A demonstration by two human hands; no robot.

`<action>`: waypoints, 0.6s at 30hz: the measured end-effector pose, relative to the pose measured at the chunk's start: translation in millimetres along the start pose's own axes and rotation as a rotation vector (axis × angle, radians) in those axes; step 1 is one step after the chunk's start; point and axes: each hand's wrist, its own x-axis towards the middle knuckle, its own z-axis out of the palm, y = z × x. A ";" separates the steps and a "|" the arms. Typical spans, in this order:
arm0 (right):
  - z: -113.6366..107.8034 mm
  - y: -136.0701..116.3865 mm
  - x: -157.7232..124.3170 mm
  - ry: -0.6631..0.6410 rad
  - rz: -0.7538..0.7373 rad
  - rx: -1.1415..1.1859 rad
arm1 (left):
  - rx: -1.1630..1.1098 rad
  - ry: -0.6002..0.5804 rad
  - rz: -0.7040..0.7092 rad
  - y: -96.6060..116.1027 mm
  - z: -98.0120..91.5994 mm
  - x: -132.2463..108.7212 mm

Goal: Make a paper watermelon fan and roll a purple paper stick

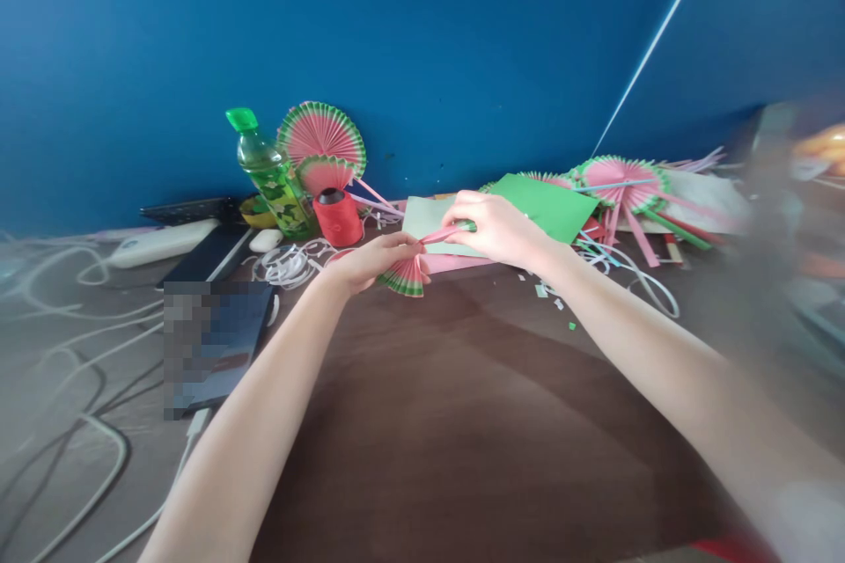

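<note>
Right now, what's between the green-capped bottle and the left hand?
The head view shows a red spool and tangled white cord between the green-capped bottle and left hand.

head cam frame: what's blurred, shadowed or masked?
Head view: both side edges smear, and the right forearm softens toward the lower-right corner; head view: the pleated pink-and-green paper mid-frame is clearer; head view: soft shadow crosses the brown table, pixel blocks cover part of a dark-screened device.

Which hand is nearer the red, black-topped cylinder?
Left: left hand is just lower-right of the red, black-topped cylinder in view; right hand is farther right.
</note>
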 end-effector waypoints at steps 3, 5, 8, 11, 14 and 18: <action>3.7 1.3 0.2 0.028 -0.004 -0.003 | 0.128 0.053 0.026 -0.4 2.7 2.2; 5.7 2.0 0.3 0.034 -0.001 0.008 | 0.311 0.110 0.043 0.2 4.4 4.2; 7.8 1.9 0.3 0.056 0.023 0.019 | 0.576 0.185 0.061 1.1 6.4 6.8; 8.8 1.2 0.3 0.073 0.045 0.031 | 0.675 0.224 0.069 1.6 8.9 7.9; 8.7 0.5 0.2 0.066 0.050 0.041 | 0.731 0.246 0.049 2.9 12.7 7.7; 9.7 -6.2 -0.3 0.044 0.053 0.029 | 0.731 0.289 0.000 3.1 16.3 9.0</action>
